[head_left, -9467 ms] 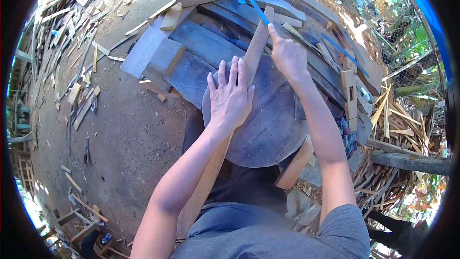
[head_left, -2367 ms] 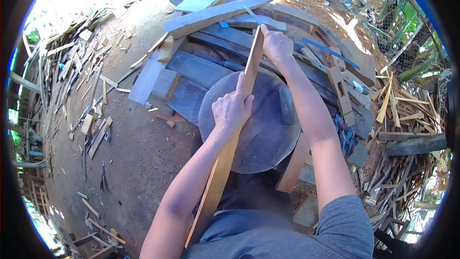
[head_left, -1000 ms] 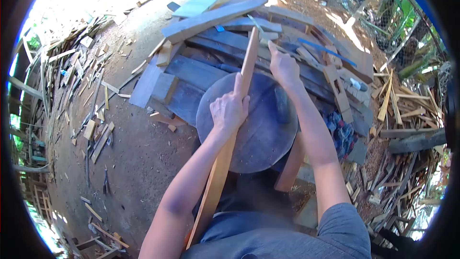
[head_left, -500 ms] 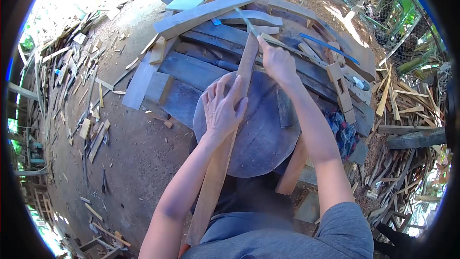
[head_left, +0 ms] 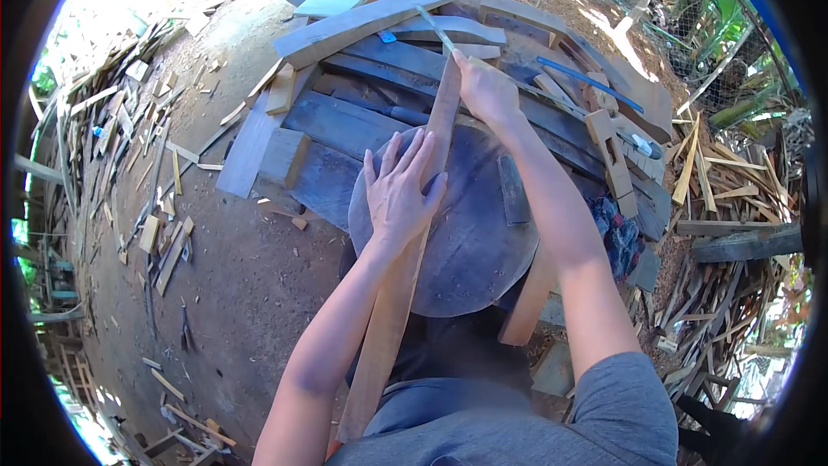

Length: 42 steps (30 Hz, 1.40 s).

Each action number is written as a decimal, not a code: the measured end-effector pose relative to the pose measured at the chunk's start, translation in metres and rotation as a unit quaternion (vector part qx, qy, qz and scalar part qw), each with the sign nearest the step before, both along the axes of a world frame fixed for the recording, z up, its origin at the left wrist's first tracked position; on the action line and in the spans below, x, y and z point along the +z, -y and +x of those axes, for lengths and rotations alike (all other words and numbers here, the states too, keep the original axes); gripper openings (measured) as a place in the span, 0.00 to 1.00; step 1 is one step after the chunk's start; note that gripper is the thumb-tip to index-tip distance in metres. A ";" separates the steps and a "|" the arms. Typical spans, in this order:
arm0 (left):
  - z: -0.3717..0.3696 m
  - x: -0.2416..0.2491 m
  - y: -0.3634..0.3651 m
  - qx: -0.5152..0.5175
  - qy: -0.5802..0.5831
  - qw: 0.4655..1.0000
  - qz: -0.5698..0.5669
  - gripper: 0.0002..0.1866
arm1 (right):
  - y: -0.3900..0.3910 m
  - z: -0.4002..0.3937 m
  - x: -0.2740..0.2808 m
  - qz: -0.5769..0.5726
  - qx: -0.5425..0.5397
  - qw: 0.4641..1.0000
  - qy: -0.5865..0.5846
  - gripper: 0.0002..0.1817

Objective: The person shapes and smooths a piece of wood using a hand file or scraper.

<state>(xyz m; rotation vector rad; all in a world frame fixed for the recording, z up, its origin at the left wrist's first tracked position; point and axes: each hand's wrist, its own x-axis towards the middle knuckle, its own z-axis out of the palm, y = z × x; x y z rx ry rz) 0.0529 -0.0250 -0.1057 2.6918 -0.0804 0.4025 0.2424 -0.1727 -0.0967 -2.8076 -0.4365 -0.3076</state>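
Observation:
A long, narrow wooden plank (head_left: 385, 336) runs from my lap across a round, dark, flat-topped work surface (head_left: 466, 259). My left hand (head_left: 399, 185) lies flat on the plank with its fingers spread and the thumb along its right side. At the plank's far end, my right hand (head_left: 490, 91) is closed round a narrow, pale, blade-like tool (head_left: 437, 28), which points away to the upper left. Its handle is hidden in my fist. A small dark rectangular block (head_left: 512, 192) rests on the round top, right of the plank.
Beyond the round top lie stacked boards, a thick beam (head_left: 379, 19) across them. A blue rod (head_left: 591, 85) and a slotted wood piece (head_left: 611, 155) lie on the right. Wood scraps (head_left: 175, 256) litter the ground at left; offcuts pile up (head_left: 733, 164) at right.
My right hand has moved slightly forward and left, taking the blade-like tool with it. The left hand stays on the plank, its fingers slightly shifted.

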 end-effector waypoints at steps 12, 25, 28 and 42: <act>0.000 0.001 -0.001 0.000 0.005 1.000 -0.024 0.33 | 0.001 -0.051 0.026 -0.029 -0.014 0.997 -0.071 0.27; 0.000 0.000 -0.002 -0.003 0.014 1.000 -0.027 0.34 | 0.004 -0.077 0.035 -0.083 -0.011 0.990 -0.110 0.27; 0.000 -0.001 -0.002 -0.006 0.015 0.999 -0.029 0.34 | 0.002 -0.032 0.019 -0.055 -0.014 0.998 -0.015 0.27; -0.002 -0.001 -0.002 -0.013 0.017 0.999 -0.041 0.33 | 0.006 -0.039 0.022 -0.028 -0.029 0.997 -0.068 0.28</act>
